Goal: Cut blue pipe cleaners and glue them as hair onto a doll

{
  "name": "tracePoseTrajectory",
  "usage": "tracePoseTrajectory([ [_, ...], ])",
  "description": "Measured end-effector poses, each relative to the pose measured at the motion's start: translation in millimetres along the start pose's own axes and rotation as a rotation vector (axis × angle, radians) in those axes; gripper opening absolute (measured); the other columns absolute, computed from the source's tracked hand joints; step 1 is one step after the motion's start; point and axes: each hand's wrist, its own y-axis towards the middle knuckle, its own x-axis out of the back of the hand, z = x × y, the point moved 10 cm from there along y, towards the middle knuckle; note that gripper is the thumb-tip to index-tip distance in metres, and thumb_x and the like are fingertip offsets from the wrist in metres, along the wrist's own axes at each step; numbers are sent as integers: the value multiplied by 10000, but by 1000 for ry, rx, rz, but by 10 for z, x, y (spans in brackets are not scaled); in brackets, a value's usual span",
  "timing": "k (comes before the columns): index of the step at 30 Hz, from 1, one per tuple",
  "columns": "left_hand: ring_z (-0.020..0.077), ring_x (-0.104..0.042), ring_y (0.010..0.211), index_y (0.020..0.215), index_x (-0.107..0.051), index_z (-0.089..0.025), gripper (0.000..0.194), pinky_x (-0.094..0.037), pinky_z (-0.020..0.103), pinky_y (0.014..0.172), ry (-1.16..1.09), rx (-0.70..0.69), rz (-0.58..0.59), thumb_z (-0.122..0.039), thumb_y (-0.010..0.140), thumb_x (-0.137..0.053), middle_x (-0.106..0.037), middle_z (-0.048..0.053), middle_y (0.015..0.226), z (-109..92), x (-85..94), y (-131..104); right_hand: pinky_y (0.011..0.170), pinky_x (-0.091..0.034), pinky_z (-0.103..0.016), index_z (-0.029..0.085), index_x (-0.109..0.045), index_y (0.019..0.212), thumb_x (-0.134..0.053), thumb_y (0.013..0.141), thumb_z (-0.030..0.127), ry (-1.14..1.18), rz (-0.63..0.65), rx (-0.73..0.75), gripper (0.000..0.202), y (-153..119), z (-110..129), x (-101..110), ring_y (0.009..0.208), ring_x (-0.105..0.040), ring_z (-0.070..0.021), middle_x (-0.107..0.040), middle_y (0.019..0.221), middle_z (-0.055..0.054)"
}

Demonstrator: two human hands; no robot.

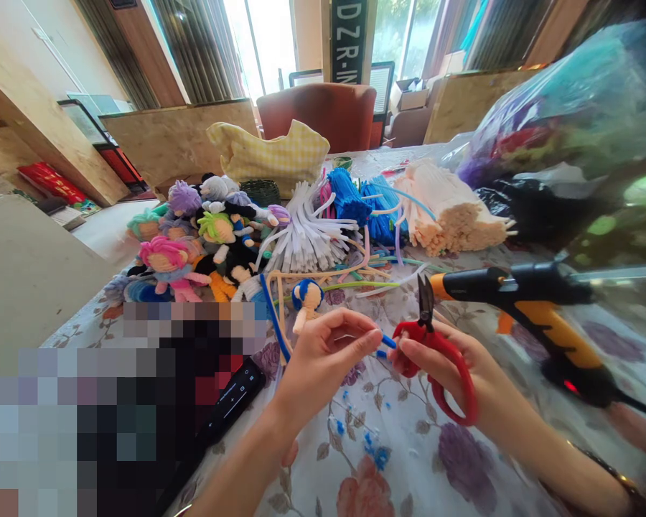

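My left hand [328, 352] pinches a short blue pipe cleaner [388, 342] between thumb and fingertips. Red-handled scissors [469, 393] hang in my right hand [457, 352], their dark blades pointing away from me. The thumb and fingertips of that hand meet at the other end of the blue piece. A small blue-haired doll [308, 294] lies just beyond my left hand, partly hidden by it. Blue fluff scraps [377, 452] are scattered on the flowered tablecloth [409, 477] below my hands.
Several fuzzy dolls [166, 258] are heaped at the left. White [312, 230], blue [349, 194] and peach [452, 208] pipe cleaner bundles lie at the back. A glue gun [543, 309] is at the right, below a large plastic bag [576, 108]. A phone [231, 395] lies left.
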Motion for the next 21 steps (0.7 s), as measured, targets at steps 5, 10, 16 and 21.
tracePoseTrajectory([
  [5,75,-599,715,766,-687,-169,149,-465,163,657,-20,68,80,-301,753,-754,-659,-4,762,68,-85,3,513,-400,-206,246,-615,869,-729,780,481,36,-58,3,276,-7,-42,48,609,-482,-112,-592,720,30],
  [10,86,-591,695,762,-690,-164,178,-456,177,635,-9,77,96,-321,733,-769,-657,3,748,82,-91,-12,554,-424,-202,241,-592,844,-730,799,419,45,-50,38,230,-17,-28,51,635,-495,-108,-586,737,37],
  [16,102,-586,659,759,-705,-171,175,-437,194,581,14,69,71,-334,733,-761,-664,20,736,83,-68,-8,628,-476,-252,226,-592,851,-718,801,422,-88,-43,71,239,-18,62,36,697,-565,-143,-616,794,2],
  [21,91,-552,559,745,-723,-171,201,-380,191,487,54,132,51,-366,718,-760,-662,15,664,153,-54,-4,629,-489,-266,226,-579,830,-711,800,407,-129,-71,76,226,-26,97,56,708,-586,-159,-622,800,-9],
])
